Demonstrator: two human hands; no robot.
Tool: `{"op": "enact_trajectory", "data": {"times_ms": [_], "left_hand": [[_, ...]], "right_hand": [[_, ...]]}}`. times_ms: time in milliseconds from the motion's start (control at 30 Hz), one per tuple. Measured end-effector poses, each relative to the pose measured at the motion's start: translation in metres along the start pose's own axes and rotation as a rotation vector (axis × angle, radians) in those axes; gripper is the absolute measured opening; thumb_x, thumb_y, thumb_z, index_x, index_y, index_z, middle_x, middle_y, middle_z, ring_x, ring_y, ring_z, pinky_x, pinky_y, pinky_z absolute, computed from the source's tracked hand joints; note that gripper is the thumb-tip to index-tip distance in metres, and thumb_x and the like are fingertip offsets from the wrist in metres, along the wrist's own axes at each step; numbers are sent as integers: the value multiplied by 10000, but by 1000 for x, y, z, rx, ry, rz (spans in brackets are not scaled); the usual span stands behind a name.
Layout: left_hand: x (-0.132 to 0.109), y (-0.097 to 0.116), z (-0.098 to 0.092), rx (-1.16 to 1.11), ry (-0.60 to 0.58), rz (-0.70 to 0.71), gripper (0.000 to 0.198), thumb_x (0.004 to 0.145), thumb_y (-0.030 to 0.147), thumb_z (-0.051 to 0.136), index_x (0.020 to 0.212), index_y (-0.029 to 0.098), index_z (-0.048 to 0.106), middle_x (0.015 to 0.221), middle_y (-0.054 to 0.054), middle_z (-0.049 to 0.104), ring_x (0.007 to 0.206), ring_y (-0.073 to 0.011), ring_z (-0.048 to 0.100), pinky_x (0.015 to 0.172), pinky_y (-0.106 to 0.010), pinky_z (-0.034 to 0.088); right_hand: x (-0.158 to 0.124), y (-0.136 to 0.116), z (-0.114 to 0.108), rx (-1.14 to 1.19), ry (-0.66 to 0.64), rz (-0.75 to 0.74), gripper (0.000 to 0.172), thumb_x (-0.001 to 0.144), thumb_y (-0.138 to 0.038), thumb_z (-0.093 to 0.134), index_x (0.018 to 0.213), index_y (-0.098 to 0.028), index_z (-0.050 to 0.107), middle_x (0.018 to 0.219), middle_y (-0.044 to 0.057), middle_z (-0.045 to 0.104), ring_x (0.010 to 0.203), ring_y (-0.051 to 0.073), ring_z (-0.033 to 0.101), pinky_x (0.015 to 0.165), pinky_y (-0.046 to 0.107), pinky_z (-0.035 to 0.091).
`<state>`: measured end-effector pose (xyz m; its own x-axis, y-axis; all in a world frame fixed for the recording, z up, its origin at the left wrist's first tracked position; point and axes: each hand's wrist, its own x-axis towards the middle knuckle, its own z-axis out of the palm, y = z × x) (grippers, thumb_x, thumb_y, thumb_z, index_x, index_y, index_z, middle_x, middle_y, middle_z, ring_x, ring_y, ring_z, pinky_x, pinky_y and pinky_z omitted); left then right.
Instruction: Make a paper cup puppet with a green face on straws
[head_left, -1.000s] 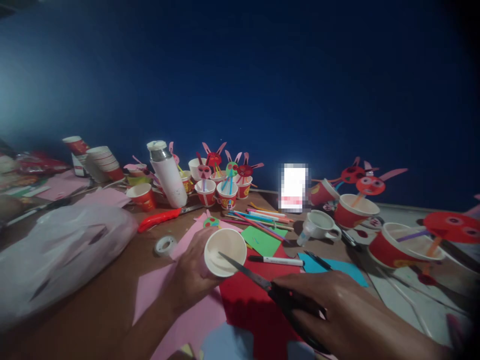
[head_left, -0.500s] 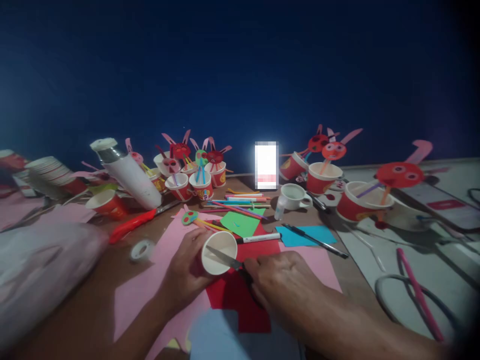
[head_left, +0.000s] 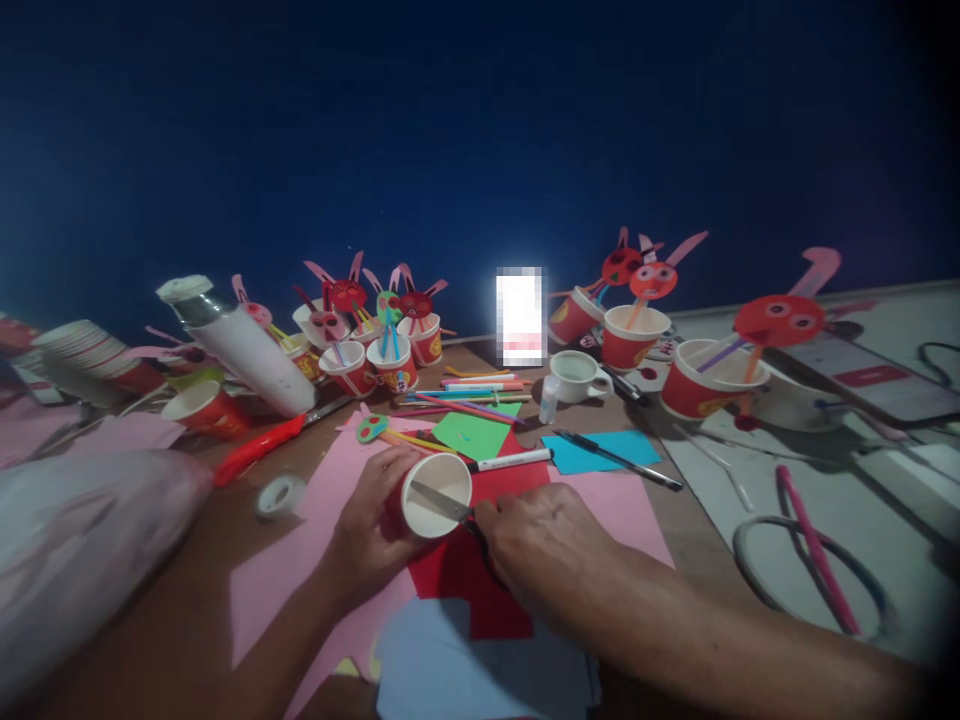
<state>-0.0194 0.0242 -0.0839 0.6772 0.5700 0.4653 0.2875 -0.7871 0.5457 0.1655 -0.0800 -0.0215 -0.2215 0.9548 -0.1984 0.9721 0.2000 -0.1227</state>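
Observation:
My left hand (head_left: 376, 515) is wrapped round the side of a red paper cup, its white inside (head_left: 439, 498) turned toward me. My right hand (head_left: 536, 535) is closed on dark-handled scissors, whose metal blade (head_left: 442, 502) reaches over the rim into the cup. The grip on the handles is mostly hidden under my fingers. Beneath both hands lie red paper (head_left: 499, 612) and pink paper (head_left: 289, 590). Just beyond the cup are a white marker (head_left: 517, 460), green paper (head_left: 480, 430) and a small green paper face (head_left: 372, 429) on a yellow straw.
Red paper cups (head_left: 391, 365) with paper animal heads stand at the back, others (head_left: 636, 338) at right. A white bottle (head_left: 240, 345) leans at left near stacked cups (head_left: 94, 355). A mug (head_left: 576, 378), glowing screen (head_left: 521, 318), pen (head_left: 622, 462), tape roll (head_left: 280, 496) and plastic bag (head_left: 90, 560) lie around.
The whole view has shifted slightly, so things sit a little higher and further left. Both hands keep their holds; the scissors blade stays inside the cup at nearly the same angle.

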Motion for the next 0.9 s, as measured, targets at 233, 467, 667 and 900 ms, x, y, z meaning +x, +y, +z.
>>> {"op": "enact_trajectory", "data": {"times_ms": [233, 467, 667, 900], "left_hand": [[2, 2, 1, -54, -9, -100, 707, 652, 231, 739, 1271, 229, 397, 1278, -105, 439, 1235, -259, 376, 1056, -401, 313], [-7, -7, 3, -456, 20, -315, 592, 755, 257, 612, 1308, 233, 400, 1453, -87, 262, 1369, -276, 178, 1119, -415, 195], [-4, -18, 0, -912, 75, -537, 521, 787, 266, 604, 1279, 191, 453, 1414, -135, 380, 1312, -305, 321, 1089, -420, 249], [1, -17, -2, -1001, 123, -595, 439, 816, 236, 585, 1243, 194, 494, 1410, -108, 403, 1275, -283, 385, 987, -320, 396]], "right_hand": [[-1, -1, -3, -4, -7, -4, 208, 769, -72, 502, 916, -101, 646, 740, 132, 694, 636, 272, 665, 469, 288, 416], [1, 2, -5, 10, -20, 26, 175, 787, -149, 501, 882, -123, 646, 737, 131, 695, 657, 277, 660, 500, 294, 394], [6, 6, 1, 96, 30, 56, 195, 761, -166, 493, 884, -173, 644, 792, 96, 704, 719, 247, 652, 534, 277, 349], [8, 8, 8, 291, 105, 58, 183, 722, -192, 498, 822, -174, 651, 878, 82, 704, 781, 228, 634, 571, 274, 312]]}}
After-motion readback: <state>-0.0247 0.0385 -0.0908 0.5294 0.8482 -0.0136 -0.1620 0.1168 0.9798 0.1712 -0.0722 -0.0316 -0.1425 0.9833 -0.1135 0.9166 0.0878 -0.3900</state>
